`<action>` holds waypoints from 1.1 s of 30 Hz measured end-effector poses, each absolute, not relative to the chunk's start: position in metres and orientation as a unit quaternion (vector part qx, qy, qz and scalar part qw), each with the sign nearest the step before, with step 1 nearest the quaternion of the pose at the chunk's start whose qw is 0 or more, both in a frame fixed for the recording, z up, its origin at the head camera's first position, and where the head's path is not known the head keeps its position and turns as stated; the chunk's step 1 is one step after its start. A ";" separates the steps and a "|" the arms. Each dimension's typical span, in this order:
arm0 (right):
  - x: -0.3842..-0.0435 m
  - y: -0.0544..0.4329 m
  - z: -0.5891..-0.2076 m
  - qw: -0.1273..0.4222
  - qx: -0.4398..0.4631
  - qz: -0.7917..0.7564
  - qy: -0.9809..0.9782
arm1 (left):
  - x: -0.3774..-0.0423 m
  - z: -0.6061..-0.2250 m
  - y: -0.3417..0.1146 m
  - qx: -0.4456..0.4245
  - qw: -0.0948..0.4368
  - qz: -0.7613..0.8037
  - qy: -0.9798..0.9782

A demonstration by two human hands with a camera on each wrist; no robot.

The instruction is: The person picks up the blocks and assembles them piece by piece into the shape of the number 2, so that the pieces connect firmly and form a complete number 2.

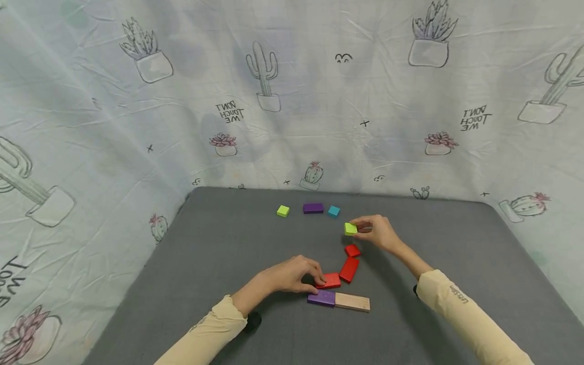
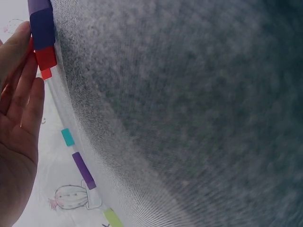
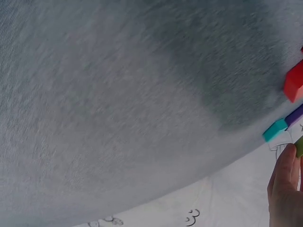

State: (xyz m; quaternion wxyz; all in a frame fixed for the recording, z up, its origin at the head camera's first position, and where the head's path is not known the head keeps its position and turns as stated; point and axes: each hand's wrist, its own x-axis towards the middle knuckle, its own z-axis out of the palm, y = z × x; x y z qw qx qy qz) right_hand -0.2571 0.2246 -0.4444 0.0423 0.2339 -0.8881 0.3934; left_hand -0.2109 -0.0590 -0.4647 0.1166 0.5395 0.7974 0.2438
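My right hand [image 1: 379, 233] pinches a yellow-green block [image 1: 350, 229] between thumb and fingers above the table; in the right wrist view only an edge of that block shows. My left hand [image 1: 292, 274] is lower on the table, thumb and fingers about the left end of a flat red block [image 1: 331, 280]. Its thumb tip is close to a purple block [image 1: 321, 298], which lies end to end with a bare wooden block [image 1: 352, 302]. A second red block [image 1: 349, 269] slants away from the first, and a smaller red block [image 1: 353, 250] lies beyond it.
Toward the back of the grey table [image 1: 219, 228] lie another yellow-green block [image 1: 283, 211], a purple block [image 1: 313, 208] and a small blue block [image 1: 334, 211]. A white cloth [image 1: 292, 91] with cactus drawings hangs behind and beside the table.
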 end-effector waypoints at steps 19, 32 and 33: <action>-0.265 0.216 -0.452 0.047 0.337 0.335 -0.879 | -0.209 -0.461 -0.062 0.523 0.126 0.244 0.807; -0.270 0.217 -0.460 -0.027 0.348 0.333 -0.876 | -0.210 -0.461 -0.058 0.531 0.130 0.243 0.801; -0.270 0.217 -0.460 -0.027 0.349 0.335 -0.875 | -0.210 -0.461 -0.058 0.531 0.131 0.244 0.801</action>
